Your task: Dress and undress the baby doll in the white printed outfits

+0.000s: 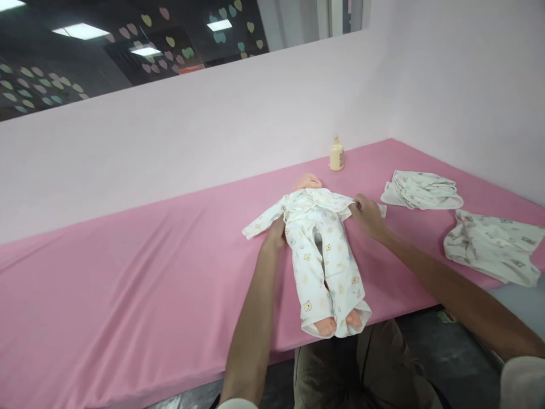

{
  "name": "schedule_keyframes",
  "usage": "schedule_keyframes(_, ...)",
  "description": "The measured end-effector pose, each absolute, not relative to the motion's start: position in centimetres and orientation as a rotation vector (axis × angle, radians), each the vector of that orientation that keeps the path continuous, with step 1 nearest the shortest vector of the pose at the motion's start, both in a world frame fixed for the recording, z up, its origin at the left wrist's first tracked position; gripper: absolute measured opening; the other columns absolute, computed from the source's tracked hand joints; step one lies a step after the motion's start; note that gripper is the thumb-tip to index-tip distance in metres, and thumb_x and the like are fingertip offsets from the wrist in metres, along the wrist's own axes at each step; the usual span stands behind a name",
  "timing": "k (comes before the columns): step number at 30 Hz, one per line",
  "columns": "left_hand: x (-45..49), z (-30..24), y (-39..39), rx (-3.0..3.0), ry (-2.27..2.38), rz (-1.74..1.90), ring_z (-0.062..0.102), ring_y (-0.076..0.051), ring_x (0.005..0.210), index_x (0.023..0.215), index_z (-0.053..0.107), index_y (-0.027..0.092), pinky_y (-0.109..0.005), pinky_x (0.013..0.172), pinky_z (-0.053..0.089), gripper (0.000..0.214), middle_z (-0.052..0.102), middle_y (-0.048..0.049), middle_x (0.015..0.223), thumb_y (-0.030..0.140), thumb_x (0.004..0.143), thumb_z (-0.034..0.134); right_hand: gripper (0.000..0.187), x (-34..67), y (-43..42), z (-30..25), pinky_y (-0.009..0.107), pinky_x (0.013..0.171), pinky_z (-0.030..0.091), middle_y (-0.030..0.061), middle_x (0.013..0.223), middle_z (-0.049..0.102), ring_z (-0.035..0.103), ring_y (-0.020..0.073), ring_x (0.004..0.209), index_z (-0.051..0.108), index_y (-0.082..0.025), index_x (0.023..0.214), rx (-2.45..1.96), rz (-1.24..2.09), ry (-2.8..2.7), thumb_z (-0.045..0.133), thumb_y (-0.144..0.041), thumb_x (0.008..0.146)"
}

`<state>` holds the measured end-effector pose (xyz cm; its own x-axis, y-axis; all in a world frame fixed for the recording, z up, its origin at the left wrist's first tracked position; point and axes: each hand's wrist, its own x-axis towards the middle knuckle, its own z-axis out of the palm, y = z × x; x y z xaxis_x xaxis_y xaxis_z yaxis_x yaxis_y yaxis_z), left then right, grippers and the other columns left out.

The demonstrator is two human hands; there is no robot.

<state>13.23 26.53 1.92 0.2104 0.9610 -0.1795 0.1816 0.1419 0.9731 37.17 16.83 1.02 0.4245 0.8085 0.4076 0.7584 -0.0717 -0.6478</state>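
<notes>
A baby doll lies on its back on the pink sheet, head towards the wall and bare feet towards me. It wears a white printed top and matching trousers. My left hand is at the doll's side below the sleeve on the left, its fingers hidden by the clothing. On the other side, my right hand has its fingers closed on the top's right-hand sleeve, whose cuff sticks out past the hand.
A pale yellow pump bottle stands near the wall behind the doll. Two crumpled printed cloths, one farther back and one nearer, lie to the right. The pink-covered table ends just in front of my legs.
</notes>
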Motion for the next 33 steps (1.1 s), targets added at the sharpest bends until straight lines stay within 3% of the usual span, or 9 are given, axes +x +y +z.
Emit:
schedule_keyframes(2,11.9,2.3,25.4,1.321,1.29,0.786,0.061,-0.017,0.078,0.106,0.064,0.015,-0.033,0.069,0.053,0.039,0.067,-0.0092,0.094,0.049,0.09,0.054,0.025,36.5,15.1,1.1,0.031,0.054,0.026,-0.0012,0.056,0.042,0.038,0.016,0.055,0.024,-0.025,0.063,-1.808,0.05,-1.362,0.042,-0.019,0.08)
schedule_keyframes(5,10.2,2.8,23.2,1.555,1.248,0.765,0.062,-0.017,0.088,0.124,0.056,0.023,-0.03,0.072,0.053,0.049,0.064,-0.009,0.113,0.054,0.086,0.057,0.023,35.5,13.2,0.1,0.031,0.056,0.027,-0.0007,0.058,0.047,0.04,0.0158,0.055,0.027,-0.024,0.065,-1.777,0.044,-1.469,0.044,-0.022,0.081)
schedule_keyframes(7,9.9,2.7,22.2,1.726,1.225,0.795,0.062,-0.016,0.091,0.124,0.054,0.024,-0.028,0.074,0.052,0.047,0.061,-0.0081,0.119,0.052,0.087,0.055,0.017,35.1,12.9,-0.9,0.03,0.057,0.029,0.0006,0.066,0.055,0.046,0.0168,0.06,0.034,-0.024,0.07,-1.801,0.095,-1.495,0.046,-0.025,0.082)
schedule_keyframes(10,10.4,2.1,21.8,1.838,1.352,0.877,0.06,-0.014,0.075,0.103,0.059,0.019,-0.028,0.067,0.049,0.03,0.065,-0.006,0.1,0.044,0.091,0.047,0.009,35.2,13.7,-2.0,0.03,0.06,0.03,0.0041,0.079,0.064,0.055,0.0196,0.071,0.044,-0.022,0.08,-1.902,0.258,-1.52,0.047,-0.028,0.086)
schedule_keyframes(15,10.7,1.3,22.4,2.185,1.662,0.892,0.056,-0.017,0.069,0.081,0.055,0.019,-0.029,0.064,0.04,0.022,0.062,-0.0035,0.075,0.026,0.091,0.037,0.018,37.2,15.1,-1.7,0.031,0.057,0.027,0.0053,0.077,0.063,0.054,0.0193,0.068,0.043,-0.022,0.07,-2.021,0.273,-1.621,0.048,-0.025,0.087)
schedule_keyframes(19,9.5,1.1,22.0,2.47,1.91,0.592,0.061,-0.023,0.078,0.089,0.057,0.017,-0.032,0.064,0.037,0.019,0.065,-0.0091,0.086,0.021,0.09,0.038,0.009,39.3,14.8,-1.5,0.03,0.057,0.028,0.0048,0.077,0.061,0.052,0.0206,0.069,0.045,-0.022,0.078,-2.052,0.184,-1.622,0.047,-0.016,0.084)
schedule_keyframes(24,9.0,0.5,20.7,2.582,1.905,0.33,0.064,-0.027,0.086,0.102,0.056,0.014,-0.032,0.063,0.04,0.022,0.067,-0.0137,0.093,0.017,0.091,0.037,0.017,39.0,13.7,-2.9,0.032,0.065,0.036,0.0102,0.096,0.063,0.057,0.0242,0.085,0.052,-0.02,0.091,-1.935,-0.049,-1.891,0.04,-0.009,0.087)
schedule_keyframes(29,10.1,1.6,20.5,2.556,1.684,0.7,0.063,-0.024,0.096,0.115,0.056,0.018,-0.032,0.071,0.045,0.028,0.066,-0.0112,0.112,0.02,0.093,0.039,0.02,36.5,14.3,-1.4,0.034,0.078,0.04,0.0105,0.101,0.062,0.055,0.025,0.092,0.058,-0.019,0.103,-1.806,-0.3,-1.831,0.045,-0.015,0.088)
schedule_keyframes(33,11.0,3.6,21.3,2.655,1.439,0.927,0.061,-0.021,0.091,0.105,0.06,0.019,-0.032,0.073,0.045,0.025,0.067,-0.0076,0.1,0.026,0.097,0.037,0.02,34.7,15.6,1.5,0.033,0.077,0.039,0.0086,0.092,0.065,0.056,0.0236,0.086,0.06,-0.02,0.092,-1.691,-0.313,-1.836,0.043,-0.011,0.087)
